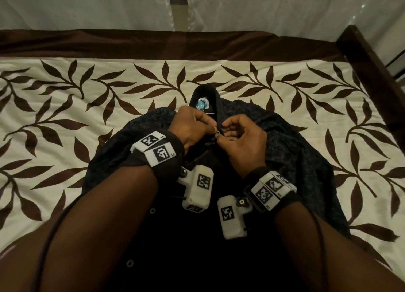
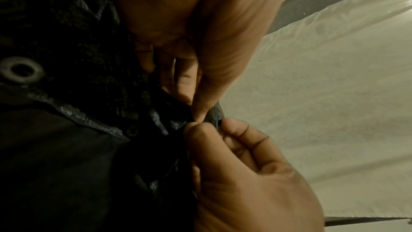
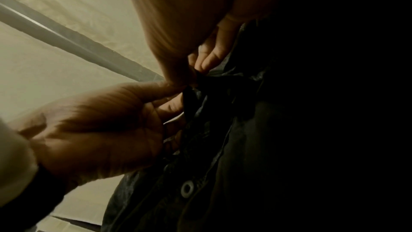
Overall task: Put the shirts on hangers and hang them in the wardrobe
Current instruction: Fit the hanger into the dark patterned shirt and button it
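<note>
Head view: dark shirt (image 1: 285, 138) spread front-up on the leaf-patterned bedspread (image 1: 65, 116), lying at the middle of the near edge, collar toward the brown band along the far edge. Left hand (image 1: 192, 127) and right hand (image 1: 243, 138) meeting just below the collar, fingers curled, each pinching one edge of the placket at a small fastener (image 1: 217, 135); probably working the top snap, though whether closing or opening cannot be told.

Progress, as a judgement: early. No hanger visible beyond a possible glint of metal at the collar near the pale neck label (image 1: 202, 104), too unclear to call. No wardrobe in view. Still to do: hanger seated in the shoulders if not already, shirt carried to the rail and hung, then any further shirts.

Look of the shirt: near-black with a faint speckled weave, soft and rumpled, sleeves bunched out to both sides. Ring-shaped metal snaps (image 1: 129, 263) down the front, open. Left wrist view: same pinch close up, thumb tips nearly touching over the fabric edge, a large snap ring (image 2: 21, 70) at the side.
</note>
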`<state>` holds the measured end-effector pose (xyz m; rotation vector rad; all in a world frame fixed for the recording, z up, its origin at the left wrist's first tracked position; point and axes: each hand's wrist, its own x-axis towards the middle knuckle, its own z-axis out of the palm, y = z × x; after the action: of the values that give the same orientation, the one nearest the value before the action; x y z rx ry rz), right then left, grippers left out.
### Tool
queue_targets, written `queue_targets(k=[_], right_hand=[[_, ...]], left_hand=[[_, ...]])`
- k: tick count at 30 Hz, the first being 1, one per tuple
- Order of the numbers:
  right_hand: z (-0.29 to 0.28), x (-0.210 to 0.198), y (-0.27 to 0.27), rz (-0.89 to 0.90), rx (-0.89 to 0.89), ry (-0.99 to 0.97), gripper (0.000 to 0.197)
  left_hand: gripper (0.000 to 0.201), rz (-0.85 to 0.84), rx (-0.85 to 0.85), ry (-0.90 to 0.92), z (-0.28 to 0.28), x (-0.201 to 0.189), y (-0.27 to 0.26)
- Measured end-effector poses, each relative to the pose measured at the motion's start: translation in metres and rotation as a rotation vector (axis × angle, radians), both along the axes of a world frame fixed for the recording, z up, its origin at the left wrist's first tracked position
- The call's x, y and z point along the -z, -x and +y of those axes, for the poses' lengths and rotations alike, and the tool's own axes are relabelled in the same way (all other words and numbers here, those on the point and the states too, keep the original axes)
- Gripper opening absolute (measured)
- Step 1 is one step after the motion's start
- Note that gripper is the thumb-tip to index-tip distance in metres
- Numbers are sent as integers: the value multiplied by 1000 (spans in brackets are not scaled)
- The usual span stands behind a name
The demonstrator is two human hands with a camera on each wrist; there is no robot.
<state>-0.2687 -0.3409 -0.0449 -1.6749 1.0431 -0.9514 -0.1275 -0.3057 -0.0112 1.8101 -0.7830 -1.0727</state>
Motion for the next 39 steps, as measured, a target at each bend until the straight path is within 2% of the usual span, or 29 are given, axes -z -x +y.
queue_targets(k=[5,10,15,18,23,30,39], right_hand=[[-4,0,3,-51,40,-200,20],[-11,-3,8,-21,-15,-345,39],[-17,-11,10,8,-67,-402,33],[-17,-15,13,-49,-80,-469,29],[-13,-19,19,4,-100,-312,28],[-9,-17,20,-28,-65,-254,34],[-1,-10,15,-62,11,-238,36]], left_hand=[[14,-11,-42,-7,4,3,2],[13,-38,-12,-2,7,7,5],[14,-101,30,-17,7,7,3],[13,-82,24,-18,8,4,3],[13,-53,-31,3,11,4,6],[15,-11,-75,39,14,-3,10],[15,-43,-98,30,12,2,14]])
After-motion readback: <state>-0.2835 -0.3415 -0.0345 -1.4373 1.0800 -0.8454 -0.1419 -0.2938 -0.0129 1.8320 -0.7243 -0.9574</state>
